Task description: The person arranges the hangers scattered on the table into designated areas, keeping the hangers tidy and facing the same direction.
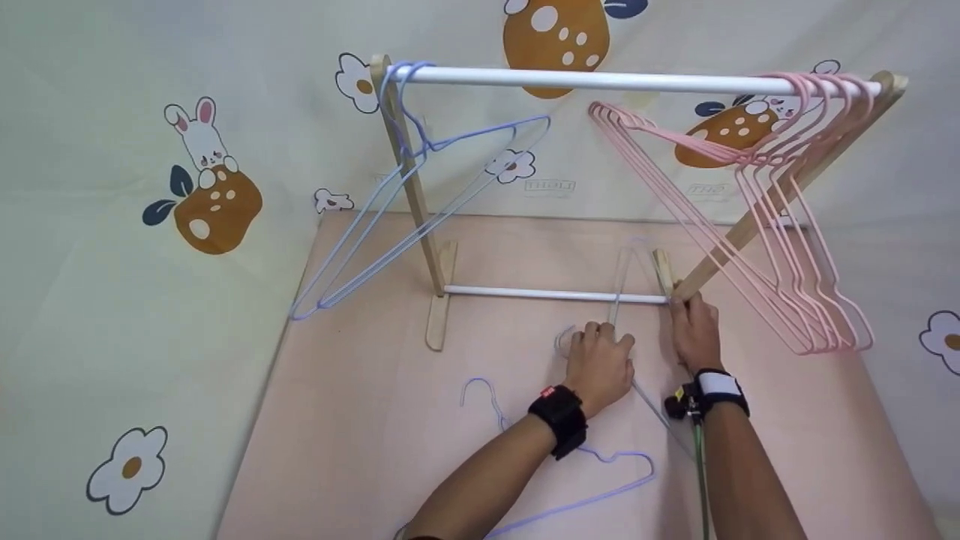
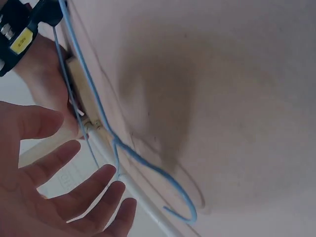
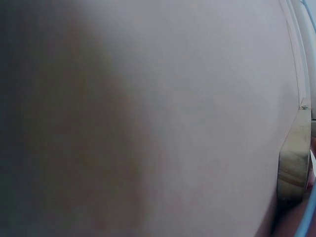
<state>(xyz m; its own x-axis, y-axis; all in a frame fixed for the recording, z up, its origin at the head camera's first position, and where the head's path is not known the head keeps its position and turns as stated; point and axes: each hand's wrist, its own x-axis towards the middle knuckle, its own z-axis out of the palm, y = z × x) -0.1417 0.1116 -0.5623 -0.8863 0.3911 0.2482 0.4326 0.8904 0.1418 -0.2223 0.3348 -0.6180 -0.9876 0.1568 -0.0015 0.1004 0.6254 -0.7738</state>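
Note:
A small wooden clothes rack [image 1: 703,274] with white rods stands in front of me. My right hand [image 1: 696,330] holds the foot of its right post; in the left wrist view the fingers are partly hidden behind the wooden foot [image 2: 85,94]. Left of it, my left hand [image 1: 600,367] reaches over a blue wire hanger [image 2: 94,84], fingers spread and loosely bent. Its fingertips overlap that hanger's wire near the neck in the left wrist view, without curling round it. Another blue-purple hanger [image 1: 570,504] lies on the pink surface beneath my left forearm.
Two blue hangers [image 1: 367,262] hang at the left end of the top rod [image 1: 600,79]. Several pink hangers [image 1: 795,262] hang at its right end, above my right hand. A lower white rod [image 1: 540,293] joins the feet. A patterned wall [image 1: 247,300] rises behind.

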